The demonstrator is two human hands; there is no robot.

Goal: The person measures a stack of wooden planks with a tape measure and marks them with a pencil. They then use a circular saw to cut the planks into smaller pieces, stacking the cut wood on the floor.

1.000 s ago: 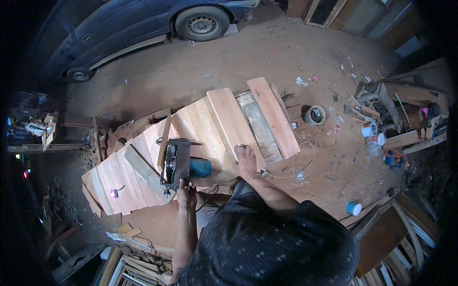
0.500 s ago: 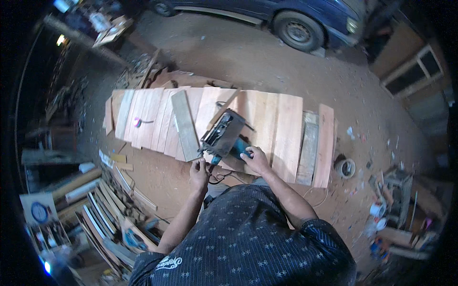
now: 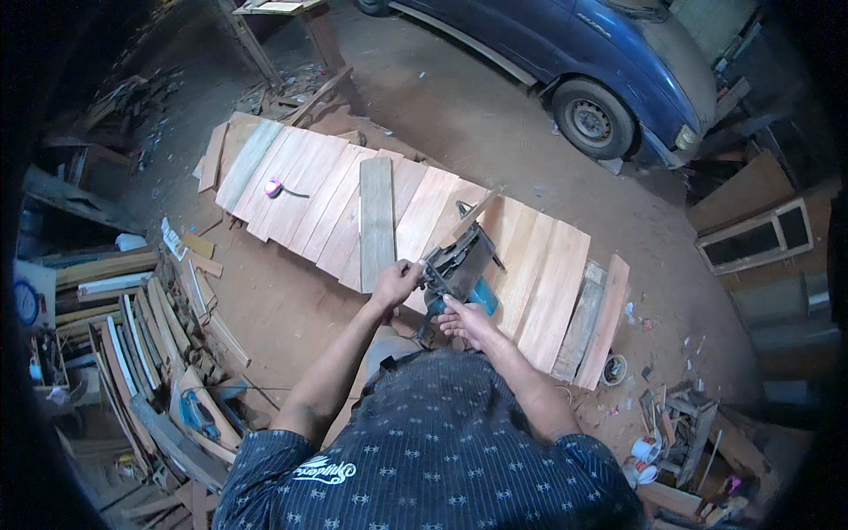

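Note:
A teal power tool (image 3: 473, 265) with a broad, flat metal base plate lies tipped over on the row of boards in front of me, its plate facing up. I cannot make out its exact kind. My left hand (image 3: 397, 284) has its fingers closed at the tool's left corner, by dark metal parts. At the near edge of the plate, my right hand (image 3: 468, 320) grips the tool, thumb on the edge and fingers curled below. Close against the tool's far side is a thin wood strip (image 3: 477, 215). A greyish board (image 3: 376, 221) rests across the others to the left.
Pale boards (image 3: 300, 181) lie side by side beneath the tool. A pink tape measure (image 3: 273, 187) sits on them at left. Curved wood pieces (image 3: 155, 353) are heaped at lower left. A blue vehicle (image 3: 609, 71) stands beyond, and a bucket (image 3: 613, 369) is near the right end.
My view has turned, so the boards now slant down to the right. The tool's plate has tilted, and my left hand has moved up beside it. My right hand's grip has shifted onto the near edge.

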